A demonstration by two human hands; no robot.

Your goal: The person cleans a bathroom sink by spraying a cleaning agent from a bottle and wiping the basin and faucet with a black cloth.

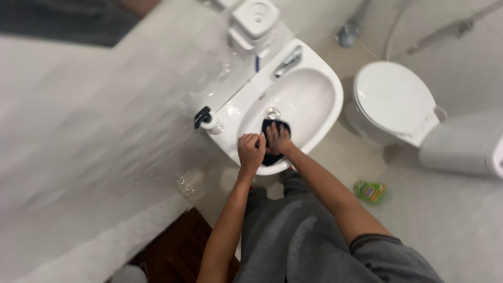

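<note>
Here | left hand fisted on sink rim | right hand presses dark cloth

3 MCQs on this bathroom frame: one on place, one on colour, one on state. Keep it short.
1. Where is the dark cloth?
A. On the toilet lid
B. Inside the sink basin
C. On the floor

2. What colour is the bottle on the floor?
A. Green
B. Blue
C. Black

3. How does the toilet lid stand?
A. Raised
B. Removed
C. Closed

Answers:
1. B, the right hand presses the cloth against the inner wall of the sink, near the drain, while the left hand rests on the front rim.
2. A, it lies green on the pale tiles beside the person's leg.
3. C, the white lid lies flat over the bowl.
</note>
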